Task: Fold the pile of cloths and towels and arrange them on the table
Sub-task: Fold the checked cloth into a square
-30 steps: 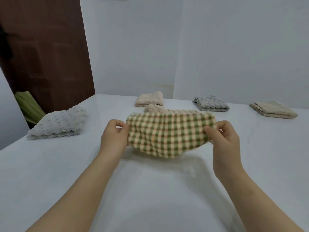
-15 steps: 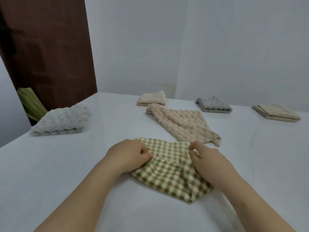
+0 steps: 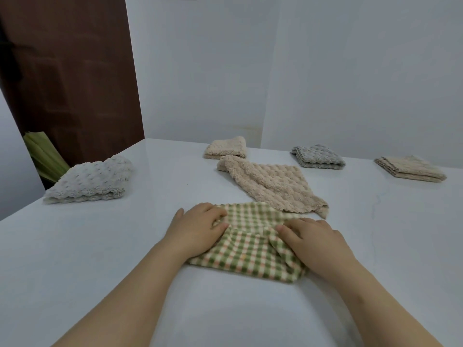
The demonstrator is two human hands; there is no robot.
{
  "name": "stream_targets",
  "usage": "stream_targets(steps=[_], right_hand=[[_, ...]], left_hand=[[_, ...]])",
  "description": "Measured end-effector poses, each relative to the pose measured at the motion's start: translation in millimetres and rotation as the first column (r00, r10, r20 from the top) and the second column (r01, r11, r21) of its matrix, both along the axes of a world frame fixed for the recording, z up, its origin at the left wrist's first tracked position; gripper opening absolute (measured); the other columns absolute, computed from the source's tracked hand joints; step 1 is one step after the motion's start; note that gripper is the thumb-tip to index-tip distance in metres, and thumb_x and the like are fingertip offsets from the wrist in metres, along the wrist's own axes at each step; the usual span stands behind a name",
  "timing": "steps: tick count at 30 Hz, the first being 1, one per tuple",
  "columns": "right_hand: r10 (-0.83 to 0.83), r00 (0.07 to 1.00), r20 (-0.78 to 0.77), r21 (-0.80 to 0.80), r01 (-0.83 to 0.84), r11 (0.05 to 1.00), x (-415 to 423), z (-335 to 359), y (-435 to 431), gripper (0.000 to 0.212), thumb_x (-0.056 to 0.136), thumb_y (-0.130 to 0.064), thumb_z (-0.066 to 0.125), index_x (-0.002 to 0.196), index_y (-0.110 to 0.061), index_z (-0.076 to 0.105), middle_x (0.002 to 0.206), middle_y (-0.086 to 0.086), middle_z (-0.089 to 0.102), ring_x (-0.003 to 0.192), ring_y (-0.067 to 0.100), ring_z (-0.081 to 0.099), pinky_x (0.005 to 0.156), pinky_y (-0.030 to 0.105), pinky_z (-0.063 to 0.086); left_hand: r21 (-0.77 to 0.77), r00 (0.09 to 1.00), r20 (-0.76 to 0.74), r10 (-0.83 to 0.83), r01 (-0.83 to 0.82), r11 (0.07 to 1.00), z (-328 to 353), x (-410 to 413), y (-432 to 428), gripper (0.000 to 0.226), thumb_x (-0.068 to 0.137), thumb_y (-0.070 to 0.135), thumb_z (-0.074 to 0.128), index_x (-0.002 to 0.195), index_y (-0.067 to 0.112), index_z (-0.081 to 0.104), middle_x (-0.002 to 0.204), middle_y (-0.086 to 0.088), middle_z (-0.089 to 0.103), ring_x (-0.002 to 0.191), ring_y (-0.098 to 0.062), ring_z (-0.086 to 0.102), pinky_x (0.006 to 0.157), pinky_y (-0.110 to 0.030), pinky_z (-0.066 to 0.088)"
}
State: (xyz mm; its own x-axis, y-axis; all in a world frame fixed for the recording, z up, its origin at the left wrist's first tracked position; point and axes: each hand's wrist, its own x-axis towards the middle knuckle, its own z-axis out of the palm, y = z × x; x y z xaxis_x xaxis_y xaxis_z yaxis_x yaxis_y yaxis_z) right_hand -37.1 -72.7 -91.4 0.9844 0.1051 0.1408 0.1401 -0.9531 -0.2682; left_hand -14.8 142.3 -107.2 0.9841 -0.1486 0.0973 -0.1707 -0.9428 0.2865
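Note:
A green checked cloth [image 3: 253, 249] lies folded over on the white table [image 3: 75, 246] right in front of me. My left hand [image 3: 198, 229] rests on the cloth's left part, fingertips and thumb pressing it down. My right hand [image 3: 315, 241] lies on its right part, fingers stretched leftward along a raised fold. Just behind the checked cloth a beige bobbled towel [image 3: 270, 186] lies spread out and unfolded.
Folded towels sit around the table: a pale grey one [image 3: 92, 181] at the left, a beige one [image 3: 225, 149] at the back, a grey one [image 3: 318, 159] and a cream one [image 3: 411, 169] at the back right. Green leaves [image 3: 42, 154] stand beyond the left edge by a brown door.
The checked cloth, held up stretched between both hands a second ago, came down onto the table. The hands went from pinching its edges to pressing it flat.

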Motion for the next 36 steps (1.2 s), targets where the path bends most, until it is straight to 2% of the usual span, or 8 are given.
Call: stream_targets(steps=[3,11,17,22,26,29,31,36], right_hand=[[0.022,1.000,0.008,0.128,-0.023,0.991,-1,4,0,0.041,0.092,-0.057,0.024,0.087,-0.034,0.057,0.092,-0.011,0.057,0.107,0.019,0.048,0.087,0.034,0.032],[0.148,0.988,0.033,0.138,-0.151,0.979,-5,5,8,0.023,0.082,-0.044,0.059,0.103,-0.034,0.059,0.085,-0.014,0.051,0.098,0.012,0.046,0.087,0.028,0.037],[0.131,0.984,0.123,0.530,-0.176,0.829,-6,21,1,0.019,0.078,-0.014,0.067,0.065,-0.025,0.059,0.072,-0.008,0.058,0.072,0.006,0.051,0.067,0.009,0.035],[0.354,0.935,0.012,0.938,-0.133,0.319,-6,33,-23,0.007,0.056,-0.019,0.065,0.055,-0.019,0.058,0.068,0.002,0.055,0.070,0.015,0.048,0.066,0.027,0.037],[0.583,0.808,-0.087,0.962,-0.084,0.260,-10,38,-36,0.032,0.041,-0.040,0.076,0.056,-0.015,0.063,0.053,0.009,0.059,0.048,0.016,0.054,0.051,0.022,0.046],[0.620,0.747,-0.242,0.911,-0.046,0.410,-17,41,-34,0.037,0.050,-0.045,0.074,0.062,-0.010,0.065,0.049,0.017,0.058,0.035,0.023,0.052,0.051,0.030,0.049],[0.441,0.866,-0.233,0.827,-0.062,0.559,-16,37,-24,0.025,0.067,-0.032,0.068,0.062,-0.008,0.063,0.049,0.013,0.059,0.039,0.023,0.051,0.053,0.030,0.046],[-0.109,0.988,0.106,0.451,0.049,0.891,4,5,-13,0.009,0.090,-0.024,0.052,0.093,-0.027,0.059,0.101,-0.007,0.064,0.086,0.014,0.056,0.076,0.032,0.043]], left_hand=[[-0.002,1.000,0.021,0.022,-0.022,1.000,4,2,2,0.035,0.096,0.044,0.033,0.125,0.032,0.049,0.134,0.011,0.047,0.126,-0.010,0.039,0.108,-0.038,0.024],[0.030,0.998,-0.058,0.000,0.002,1.000,22,-13,3,0.036,0.082,0.051,0.057,0.114,0.035,0.055,0.112,0.007,0.052,0.112,-0.015,0.043,0.095,-0.032,0.032],[-0.399,0.999,0.030,0.031,-0.016,0.917,31,-17,7,0.028,0.078,0.017,0.069,0.104,0.027,0.062,0.065,0.012,0.053,0.062,0.001,0.048,0.063,-0.012,0.037],[-0.898,0.998,-0.014,-0.059,0.013,0.441,55,-30,16,0.033,0.073,-0.006,0.069,0.095,0.019,0.061,0.052,0.009,0.051,0.050,-0.002,0.048,0.057,-0.015,0.040],[-0.990,0.937,-0.129,-0.325,-0.106,0.089,65,-40,27,0.029,0.070,0.019,0.054,0.097,0.011,0.058,0.045,-0.001,0.044,0.036,-0.011,0.045,0.048,-0.020,0.046],[-0.932,0.811,-0.328,-0.485,-0.194,0.306,66,-46,31,0.040,0.082,0.040,0.045,0.098,0.008,0.063,0.043,-0.007,0.043,0.031,-0.021,0.050,0.052,-0.031,0.053],[-0.831,0.859,-0.394,-0.327,-0.181,0.526,58,-42,25,0.037,0.094,0.041,0.041,0.095,0.011,0.063,0.048,-0.004,0.049,0.036,-0.018,0.054,0.050,-0.027,0.050],[-0.204,0.966,0.015,0.257,-0.249,0.947,23,-16,18,0.025,0.091,0.037,0.049,0.112,0.027,0.054,0.115,0.001,0.058,0.107,-0.018,0.054,0.089,-0.035,0.046]])
